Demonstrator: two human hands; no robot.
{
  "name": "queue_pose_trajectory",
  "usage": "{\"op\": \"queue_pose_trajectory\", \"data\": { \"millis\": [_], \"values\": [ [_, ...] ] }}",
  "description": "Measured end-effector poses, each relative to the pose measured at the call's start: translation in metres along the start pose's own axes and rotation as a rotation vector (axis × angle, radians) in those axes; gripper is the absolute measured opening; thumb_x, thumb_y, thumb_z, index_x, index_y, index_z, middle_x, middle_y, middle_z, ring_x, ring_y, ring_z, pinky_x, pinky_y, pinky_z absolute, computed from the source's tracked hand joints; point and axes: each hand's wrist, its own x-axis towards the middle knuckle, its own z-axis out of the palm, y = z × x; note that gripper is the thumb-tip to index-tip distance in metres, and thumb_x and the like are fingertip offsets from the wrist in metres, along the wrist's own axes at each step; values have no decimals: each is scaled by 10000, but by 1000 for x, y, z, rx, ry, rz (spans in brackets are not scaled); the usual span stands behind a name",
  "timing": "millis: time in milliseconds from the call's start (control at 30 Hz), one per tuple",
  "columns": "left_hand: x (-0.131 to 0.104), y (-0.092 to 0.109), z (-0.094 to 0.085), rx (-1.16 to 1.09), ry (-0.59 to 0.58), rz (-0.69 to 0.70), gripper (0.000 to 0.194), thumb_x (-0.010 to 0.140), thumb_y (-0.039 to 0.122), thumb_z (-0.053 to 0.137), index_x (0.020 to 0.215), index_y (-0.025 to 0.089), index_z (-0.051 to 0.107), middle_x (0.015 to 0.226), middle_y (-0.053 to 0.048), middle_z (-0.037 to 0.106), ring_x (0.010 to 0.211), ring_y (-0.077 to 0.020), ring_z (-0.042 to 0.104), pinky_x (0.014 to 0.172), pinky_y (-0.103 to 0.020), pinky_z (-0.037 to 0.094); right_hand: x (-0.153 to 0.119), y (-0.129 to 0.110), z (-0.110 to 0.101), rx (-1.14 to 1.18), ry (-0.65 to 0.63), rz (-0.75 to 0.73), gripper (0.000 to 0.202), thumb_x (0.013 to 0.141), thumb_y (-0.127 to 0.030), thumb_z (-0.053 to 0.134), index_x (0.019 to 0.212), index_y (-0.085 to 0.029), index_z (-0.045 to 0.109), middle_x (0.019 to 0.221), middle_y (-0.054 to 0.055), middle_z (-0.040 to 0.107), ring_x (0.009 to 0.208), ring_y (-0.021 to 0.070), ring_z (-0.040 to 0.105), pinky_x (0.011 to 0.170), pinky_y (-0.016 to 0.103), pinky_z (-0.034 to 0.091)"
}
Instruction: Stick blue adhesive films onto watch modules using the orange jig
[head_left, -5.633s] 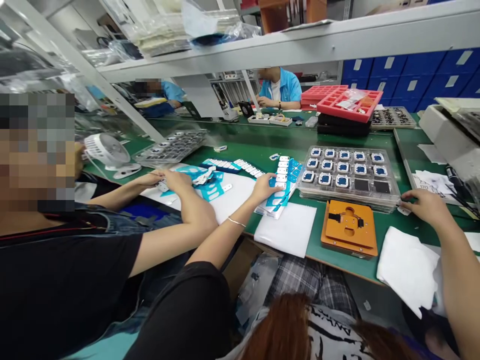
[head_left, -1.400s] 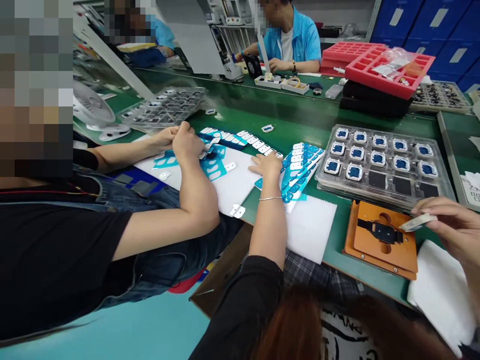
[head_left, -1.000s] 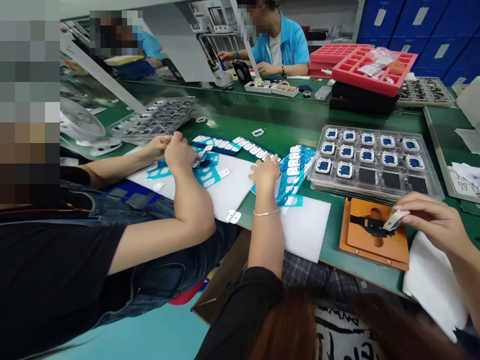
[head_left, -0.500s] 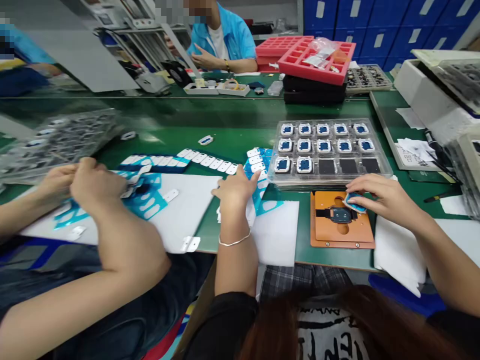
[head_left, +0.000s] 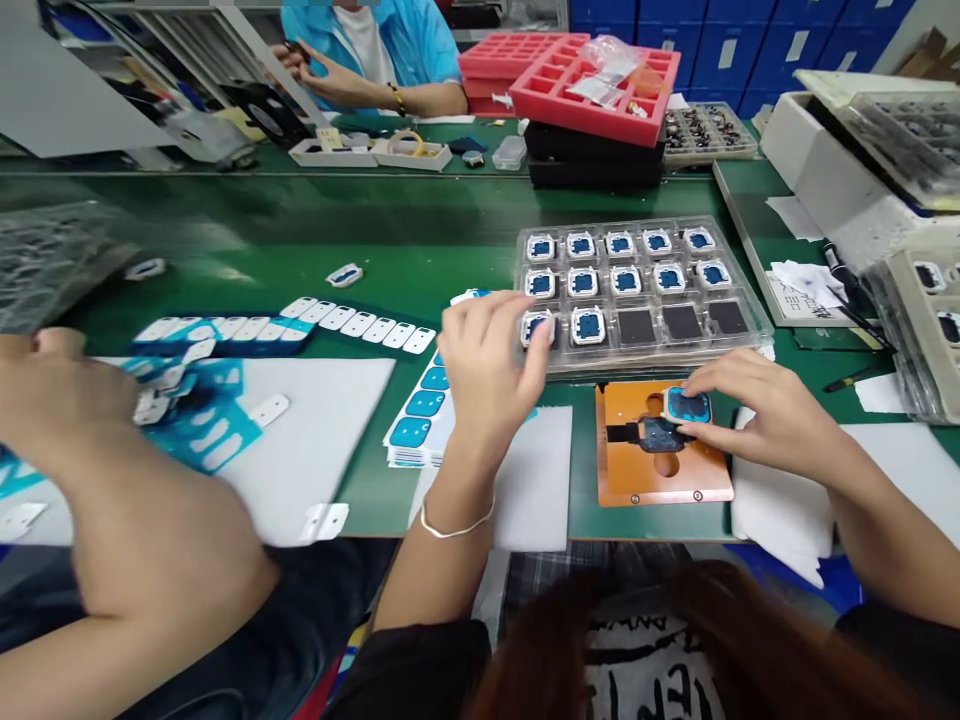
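Note:
Between thumb and fingers, my right hand (head_left: pixel 757 415) pinches a watch-shaped part (head_left: pixel 688 404) with a blue face and white rim. It is over the upper right of an orange fixture (head_left: pixel 622 478), which carries a dark watch-shaped piece (head_left: pixel 660 434) on a black strip. My left hand (head_left: pixel 491 365) is raised, thumb and fingers apart, with nothing seen in it. It partly covers a stack of sheets with blue stickers (head_left: pixel 426 403) and the left edge of a clear tray (head_left: pixel 757 335). That tray bears rows of white-rimmed blue parts; three front-right compartments show dark squares.
At the left, a co-worker's hands (head_left: pixel 67 400) are over blue sheets and white pieces on a white foam pad (head_left: pixel 330 400). Red trays (head_left: pixel 592 95) sit on black ones at the back. Another person sits across the bench. White boxes and trays stand at the right.
My left hand has risen and moved right from the sticker sheets toward the tray. The part in my right hand has turned to show its blue face. The whole view has shifted.

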Motion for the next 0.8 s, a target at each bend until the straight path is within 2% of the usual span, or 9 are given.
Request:
{"op": "queue_pose_trajectory", "data": {
  "millis": [133, 233, 333, 433, 567, 800],
  "values": [
    [-2, 18, -2, -157, -83, 399, 263, 926, 459, 571, 1084, 260, 638, 1074, -43, 734, 1028, -257, 565, 901, -449, 413, 3, -8, 3, 132, 32, -35, 173, 889, -362, 677, 994, -227, 651, 997, 50, 746, 920, 224, 663, 819, 392, 512],
    [-6, 31, -2, -260, -145, 563, 281, 927, 522, 535, 1019, 285, 656, 987, 3, 763, 967, -242, 577, 869, -444, 400, 4, -16, 11, 189, 59, -69, 154, 869, -338, 697, 975, -237, 650, 998, 54, 751, 883, 222, 664, 804, 402, 496],
    [-10, 36, -2, -306, -164, 589, 210, 961, 393, 490, 967, 278, 666, 931, 16, 773, 918, -228, 588, 839, -436, 383, 4, -19, 18, 191, 60, -94, 166, 845, -330, 716, 960, -234, 644, 981, 53, 748, 836, 213, 653, 771, 397, 468],
    [-11, 34, -1, -299, -168, 530, 236, 973, 290, 432, 957, 262, 666, 921, 7, 773, 914, -228, 584, 830, -434, 378, 4, -18, 20, 186, 43, -92, 160, 849, -326, 712, 953, -227, 642, 983, 54, 744, 827, 208, 642, 764, 391, 444],
    [-11, 30, 0, -255, -209, 484, 299, 976, 311, 391, 926, 270, 682, 904, 5, 770, 908, -234, 589, 838, -444, 373, 5, -17, 18, 203, 14, -74, 139, 865, -343, 696, 937, -230, 657, 986, 51, 747, 825, 204, 642, 764, 389, 438],
    [-9, 32, 0, -259, -200, 529, 252, 974, 277, 426, 882, 250, 659, 895, 8, 765, 896, -224, 580, 824, -425, 365, 5, -16, 18, 221, -3, -65, 174, 850, -351, 723, 946, -214, 674, 997, 51, 747, 829, 193, 632, 759, 383, 439]
  ]
}}
